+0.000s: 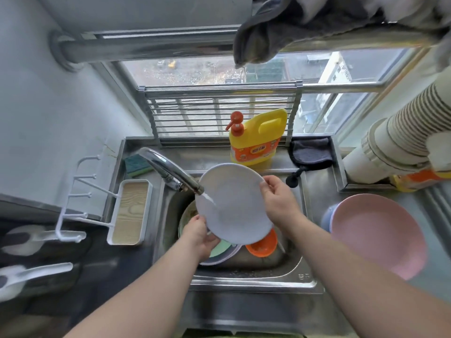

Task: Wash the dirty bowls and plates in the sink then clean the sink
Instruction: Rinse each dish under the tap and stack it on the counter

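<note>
Over the steel sink basin (290, 262), both hands hold one pale blue-white round plate (234, 203), tilted with its face toward the camera. Left hand (200, 237) grips the lower-left rim, fingers curled behind, thumb on the front edge. Right hand (278, 198) pinches the upper-right rim, thumb over the front, fingers wrapped behind.

Water stream from the curved chrome tap (170, 172) strikes the plate's left edge; spout tip sits just beside the rim, little clearance there.

Below the plate, in the basin: a green plate (220, 248) stacked on grey dishes, food residue showing at left, and a small orange bowl (262, 246) just right of them. Bare basin floor shows only toward the front and right.

Right counter: a wide pink plastic bowl (380, 232) resting over a blue bowl (325, 218), near the sink's right lip.

Back ledge: a yellow detergent bottle with orange pump (256, 137), a dark cloth (311, 152) to its right, a green-yellow sponge (136, 164) behind the tap. White wood-lined tray (129, 213) lies left of the sink.
</note>
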Available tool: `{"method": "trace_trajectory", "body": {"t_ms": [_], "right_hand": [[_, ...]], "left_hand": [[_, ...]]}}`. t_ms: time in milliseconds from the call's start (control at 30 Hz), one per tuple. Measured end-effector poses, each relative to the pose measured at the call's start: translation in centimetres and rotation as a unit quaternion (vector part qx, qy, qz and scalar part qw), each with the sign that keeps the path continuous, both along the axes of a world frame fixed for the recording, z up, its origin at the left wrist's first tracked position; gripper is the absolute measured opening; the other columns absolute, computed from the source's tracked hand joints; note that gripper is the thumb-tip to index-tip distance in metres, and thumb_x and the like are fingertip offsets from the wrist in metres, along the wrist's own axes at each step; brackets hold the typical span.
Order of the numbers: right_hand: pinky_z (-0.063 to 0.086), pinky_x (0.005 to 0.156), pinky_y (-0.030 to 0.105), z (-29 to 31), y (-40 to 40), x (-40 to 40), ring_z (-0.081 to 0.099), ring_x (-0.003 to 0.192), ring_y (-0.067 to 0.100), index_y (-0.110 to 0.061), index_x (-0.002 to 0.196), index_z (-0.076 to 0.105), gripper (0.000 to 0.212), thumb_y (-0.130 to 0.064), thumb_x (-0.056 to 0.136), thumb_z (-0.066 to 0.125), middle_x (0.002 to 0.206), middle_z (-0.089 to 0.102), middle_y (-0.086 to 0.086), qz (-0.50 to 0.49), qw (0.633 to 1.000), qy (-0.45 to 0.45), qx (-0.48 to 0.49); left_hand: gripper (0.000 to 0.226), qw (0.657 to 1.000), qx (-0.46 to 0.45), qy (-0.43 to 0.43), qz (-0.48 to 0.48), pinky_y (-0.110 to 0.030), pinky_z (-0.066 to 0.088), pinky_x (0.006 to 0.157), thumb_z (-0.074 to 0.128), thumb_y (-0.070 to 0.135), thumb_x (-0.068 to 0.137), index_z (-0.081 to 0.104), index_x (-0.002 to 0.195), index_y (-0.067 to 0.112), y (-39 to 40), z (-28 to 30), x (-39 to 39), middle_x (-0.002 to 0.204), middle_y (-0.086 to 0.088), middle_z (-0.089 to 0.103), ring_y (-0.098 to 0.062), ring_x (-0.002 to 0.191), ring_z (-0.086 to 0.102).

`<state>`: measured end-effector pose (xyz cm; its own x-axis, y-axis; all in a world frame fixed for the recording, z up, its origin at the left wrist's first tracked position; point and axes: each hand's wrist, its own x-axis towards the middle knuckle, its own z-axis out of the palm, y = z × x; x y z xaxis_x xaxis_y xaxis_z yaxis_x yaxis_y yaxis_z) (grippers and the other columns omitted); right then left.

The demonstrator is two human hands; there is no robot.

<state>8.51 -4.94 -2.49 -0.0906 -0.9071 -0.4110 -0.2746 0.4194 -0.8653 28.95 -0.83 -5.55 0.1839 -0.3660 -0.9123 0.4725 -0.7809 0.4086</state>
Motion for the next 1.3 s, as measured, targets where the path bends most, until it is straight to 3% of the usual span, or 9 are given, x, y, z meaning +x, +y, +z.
{"method": "trace_trajectory", "body": {"t_ms": [67,233,433,500,600,733,1033,1167,1300], "right_hand": [[0.054,0.075,0.045,0.9,-0.2,-1.2,0.065,0.078,0.019,-0.037,0.096,0.068,0.019,-0.049,0.099,0.053,0.076,0.07,-0.01,0.024,1.0,0.015,-0.001],[0.053,0.069,0.043,-1.1,0.2,-3.9,0.062,0.082,0.027,-0.018,0.092,0.063,0.021,-0.034,0.099,0.051,0.093,0.068,0.01,-0.036,0.992,0.044,0.113],[0.053,0.06,0.035,-6.4,4.1,-2.2,0.065,0.082,0.033,-0.002,0.107,0.063,0.024,-0.009,0.103,0.04,0.1,0.067,0.02,-0.06,0.949,-0.031,0.309],[0.053,0.055,0.031,-6.8,5.3,0.3,0.065,0.082,0.029,-0.005,0.112,0.059,0.025,-0.016,0.105,0.037,0.104,0.067,0.017,-0.027,0.955,-0.014,0.295],[0.063,0.077,0.046,-7.7,5.7,3.6,0.065,0.094,0.03,-0.021,0.108,0.052,0.019,-0.034,0.105,0.039,0.11,0.064,0.01,0.002,0.964,0.004,0.264],[0.055,0.086,0.052,-5.7,4.2,5.9,0.063,0.091,0.034,-0.024,0.102,0.047,0.02,-0.042,0.107,0.04,0.098,0.065,0.008,0.012,0.988,0.053,0.146],[0.047,0.069,0.045,2.3,1.1,1.4,0.062,0.083,0.038,-0.025,0.11,0.055,0.02,-0.038,0.11,0.04,0.086,0.069,0.007,0.123,0.968,0.185,-0.118],[0.056,0.077,0.044,3.5,0.3,-1.8,0.069,0.089,0.038,-0.038,0.14,0.053,0.037,-0.026,0.107,0.041,0.106,0.07,0.01,0.139,0.972,0.189,-0.01],[0.052,0.053,0.033,2.8,1.7,-4.6,0.063,0.055,0.023,-0.019,0.096,0.07,0.023,-0.027,0.106,0.05,0.078,0.062,0.01,0.103,0.991,0.042,0.076]], "left_hand": [[0.026,0.999,0.017,0.035,-0.007,-0.04,0.064,0.057,0.061,0.019,0.105,0.064,0.131,0.022,0.4,-0.4,-1.7,0.119,-0.009,0.075,-0.032,0.097,0.073],[0.022,0.996,0.058,0.029,-0.057,-0.046,0.065,0.079,0.054,0.024,0.109,0.065,0.123,0.01,1.8,-0.4,-2.7,0.105,-0.011,0.077,-0.032,0.093,0.074],[0.019,0.99,0.02,-0.079,-0.115,-0.032,0.055,0.054,0.058,0.027,0.105,0.062,0.114,0.011,0.1,2.1,1.7,0.107,-0.014,0.071,-0.029,0.089,0.068],[0.016,0.975,-0.031,-0.148,-0.161,-0.035,0.054,0.061,0.057,0.027,0.107,0.06,0.108,0.011,-1.1,2.7,2.9,0.106,-0.014,0.069,-0.03,0.086,0.066],[0.016,0.948,-0.126,-0.241,-0.165,-0.037,0.048,0.071,0.059,0.027,0.107,0.057,0.101,0.013,-2.2,3.0,4.7,0.1,-0.015,0.066,-0.026,0.081,0.058],[0.016,0.939,-0.164,-0.285,-0.098,-0.031,0.045,0.062,0.052,0.026,0.111,0.056,0.113,0.011,-2.3,3.2,6.4,0.099,-0.01,0.065,-0.019,0.076,0.057],[0.01,0.999,-0.043,-0.025,-0.013,-0.042,0.061,0.073,0.055,0.019,0.108,0.06,0.116,0.019,1.0,0.9,2.1,0.113,-0.009,0.077,-0.032,0.099,0.073],[0.023,0.998,-0.016,-0.002,-0.058,-0.047,0.066,0.072,0.051,0.016,0.108,0.069,0.119,0.009,1.8,0.5,-0.6,0.11,-0.012,0.079,-0.035,0.096,0.076],[0.025,0.994,0.014,0.013,-0.109,-0.026,0.056,0.064,0.055,0.009,0.103,0.074,0.117,0.016,1.1,1.7,0.7,0.086,-0.003,0.08,-0.021,0.069,0.074]]}}
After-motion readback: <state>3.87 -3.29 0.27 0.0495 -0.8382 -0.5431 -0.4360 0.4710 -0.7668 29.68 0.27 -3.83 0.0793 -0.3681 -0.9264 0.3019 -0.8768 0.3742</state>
